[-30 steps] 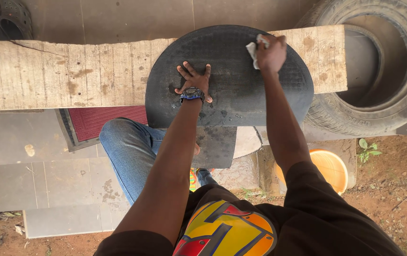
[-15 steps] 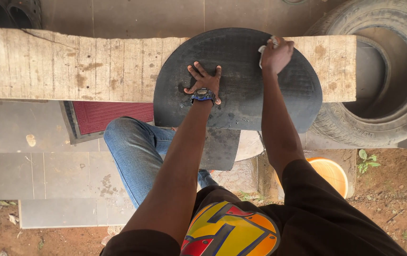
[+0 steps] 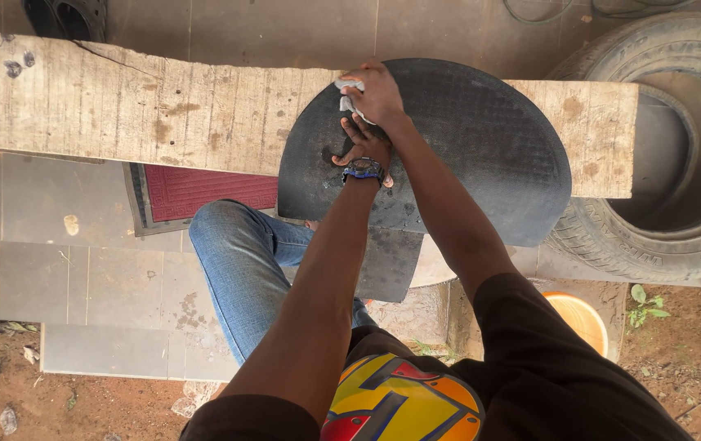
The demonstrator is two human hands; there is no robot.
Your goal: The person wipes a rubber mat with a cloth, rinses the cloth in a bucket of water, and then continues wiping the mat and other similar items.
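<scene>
Pressing: left hand (image 3: 364,145) lay flat, fingers spread, on the black rubber disc (image 3: 465,147) atop the wooden plank (image 3: 122,102).
Gripping: right hand (image 3: 377,91) clutched a pale cloth (image 3: 349,91) at the disc's far-left edge, just beyond the left hand.
Change: cloth hand had swept from the disc's right side to its left.

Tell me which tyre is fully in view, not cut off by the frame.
Neither: the big tyre at right runs off the right edge, and the small one top left is cut by the top.
</scene>
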